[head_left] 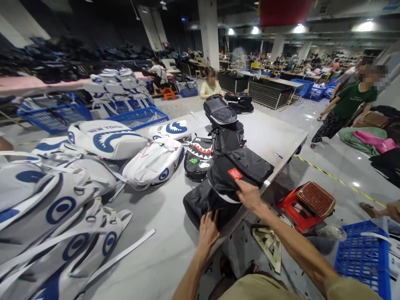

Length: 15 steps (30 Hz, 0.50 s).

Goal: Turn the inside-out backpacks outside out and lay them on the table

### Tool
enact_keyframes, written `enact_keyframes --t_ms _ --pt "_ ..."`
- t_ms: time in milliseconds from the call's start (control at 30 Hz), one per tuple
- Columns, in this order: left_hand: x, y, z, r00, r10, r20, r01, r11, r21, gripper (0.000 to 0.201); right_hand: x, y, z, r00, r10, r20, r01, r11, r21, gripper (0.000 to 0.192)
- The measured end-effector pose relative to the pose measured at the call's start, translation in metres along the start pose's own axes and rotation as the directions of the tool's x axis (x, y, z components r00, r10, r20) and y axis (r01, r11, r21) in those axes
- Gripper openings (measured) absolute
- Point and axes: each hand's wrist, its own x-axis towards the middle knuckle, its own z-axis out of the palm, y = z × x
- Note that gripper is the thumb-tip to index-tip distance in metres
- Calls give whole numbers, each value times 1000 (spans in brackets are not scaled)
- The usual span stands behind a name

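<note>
A black backpack [246, 164] with a red label lies at the table's near edge, its lower part [200, 198] spread toward me and a pale band across its middle. My left hand [208, 229] rests on that lower part with its fingers spread. Just below the red label, my right hand [249, 195] grips the black fabric, fingers close together and thumb hidden. Beyond the backpack sits a black bag with a shark-mouth print [199, 156]. Farther back on the table are more black backpacks [220, 110].
White bags with blue prints [106, 139] are heaped on the table's [150, 258] left side. A pen [278, 156] lies near the right edge. On the floor are a red stool [300, 221] and a blue crate [362, 254]. One person [211, 85] is behind the table; another [353, 98] stands right.
</note>
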Motion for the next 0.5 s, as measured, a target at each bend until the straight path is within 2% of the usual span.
enact_keyframes --t_ms 33,100,167,200,267,333,433,467,500 --pt "0 -17 -6 1000 -6 17 6 1000 18 81 0 12 -27 994 75 -81 -70 995 66 52" --pt "-3 -50 -20 997 -26 66 23 998 55 81 -4 38 -80 946 271 -180 -228 947 225 51" --pt "-8 -81 -36 991 -70 118 57 992 110 81 -17 65 -120 858 453 -241 -353 862 364 63" --pt "-10 -94 -44 985 -109 136 90 986 137 81 -26 77 -132 809 524 -267 -401 823 402 67" --pt "-14 -117 -61 969 -208 130 182 966 185 78 -49 96 -141 729 618 -296 -464 763 450 72" --pt "-16 -132 -76 945 -320 69 297 927 228 75 -73 106 -134 706 657 -266 -492 725 482 72" --pt "-7 -132 -94 886 -463 -24 452 850 272 71 -96 110 -116 759 637 -135 -502 705 500 69" --pt "-1 -124 -97 881 -473 -29 462 844 272 69 -100 110 -112 781 617 -93 -499 708 500 68" --pt "5 -111 -100 894 -447 -18 436 863 256 68 -101 111 -111 800 597 -61 -494 711 501 68"
